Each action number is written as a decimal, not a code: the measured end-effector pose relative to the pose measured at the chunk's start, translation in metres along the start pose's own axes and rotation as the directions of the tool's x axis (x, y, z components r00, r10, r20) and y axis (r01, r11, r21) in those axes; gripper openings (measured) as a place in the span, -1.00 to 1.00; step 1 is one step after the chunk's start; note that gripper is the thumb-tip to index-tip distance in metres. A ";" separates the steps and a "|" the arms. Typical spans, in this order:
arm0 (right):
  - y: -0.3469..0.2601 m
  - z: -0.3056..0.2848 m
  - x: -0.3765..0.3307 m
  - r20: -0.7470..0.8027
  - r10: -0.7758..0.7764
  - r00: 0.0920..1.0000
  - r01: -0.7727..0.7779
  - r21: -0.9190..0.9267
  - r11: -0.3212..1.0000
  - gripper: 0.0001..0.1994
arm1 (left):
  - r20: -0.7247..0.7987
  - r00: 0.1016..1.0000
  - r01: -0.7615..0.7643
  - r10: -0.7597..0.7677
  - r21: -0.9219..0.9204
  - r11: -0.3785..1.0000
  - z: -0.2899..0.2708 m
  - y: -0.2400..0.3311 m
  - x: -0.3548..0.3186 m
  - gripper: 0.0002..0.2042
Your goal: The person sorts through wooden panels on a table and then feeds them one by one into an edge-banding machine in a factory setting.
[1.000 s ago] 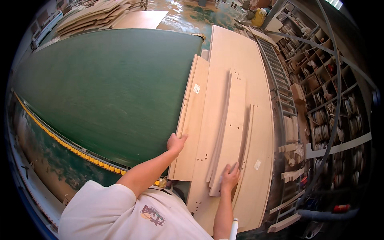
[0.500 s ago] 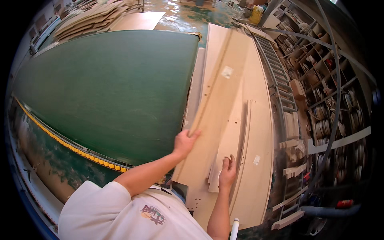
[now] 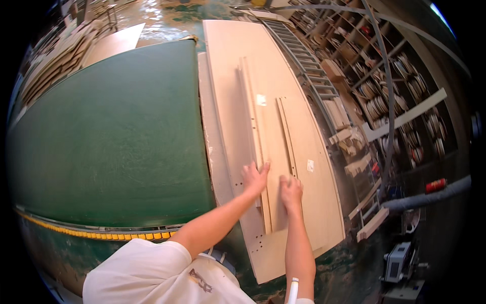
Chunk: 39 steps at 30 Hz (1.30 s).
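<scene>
A long, narrow pale wooden board (image 3: 264, 137) with a small white label lies lengthwise over the larger panels in front of me. Around its left edge, my left hand (image 3: 255, 177) is closed, the thumb on top. At the board's right edge my right hand (image 3: 292, 191) has its fingers curled in, slightly blurred. Just right of the hands is another labelled narrow board (image 3: 298, 137) with holes along its edge. Beneath both boards is a wide pale panel (image 3: 230, 43); small dark holes show in the panel area near its close end.
To the left stands a broad green conveyor surface (image 3: 111, 137) with a yellow segmented strip (image 3: 116, 235) along its near side. Stacked boards (image 3: 61, 63) are at the far left. A roller track (image 3: 298, 50) and shelves of rolled strips (image 3: 377, 106) line the right.
The narrow board has swung from a slant to lie along the stack. My right hand, open and apart before, has come to its right edge. The view has shifted to the right.
</scene>
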State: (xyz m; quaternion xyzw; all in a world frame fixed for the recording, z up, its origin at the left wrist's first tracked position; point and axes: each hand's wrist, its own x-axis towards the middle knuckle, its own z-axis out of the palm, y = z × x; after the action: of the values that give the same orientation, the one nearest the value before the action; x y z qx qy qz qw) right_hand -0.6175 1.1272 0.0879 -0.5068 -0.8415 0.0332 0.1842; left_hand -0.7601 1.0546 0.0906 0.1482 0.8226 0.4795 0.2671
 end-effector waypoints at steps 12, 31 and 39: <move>0.031 0.041 0.014 0.565 0.153 0.811 -0.469 0.471 0.747 -0.06 | 0.155 0.979 0.173 -0.132 -0.285 0.943 0.035 -0.062 -0.017 -0.02; 0.111 -0.100 -0.056 0.866 -0.136 0.481 -0.762 0.489 0.425 0.08 | 0.624 0.748 0.577 -0.227 -0.443 0.686 -0.033 -0.049 -0.022 -0.18; 0.121 -0.162 -0.079 0.755 0.142 0.641 -0.532 0.303 0.790 0.11 | 0.700 0.714 0.616 -0.003 -0.626 0.478 0.038 0.017 0.048 -0.28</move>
State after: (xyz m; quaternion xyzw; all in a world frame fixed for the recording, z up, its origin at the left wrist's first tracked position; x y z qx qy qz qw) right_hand -0.4270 1.0967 0.1870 -0.5430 -0.6927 0.4735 -0.0324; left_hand -0.7772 1.1136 0.0762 -0.0127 0.3704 0.6703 0.6429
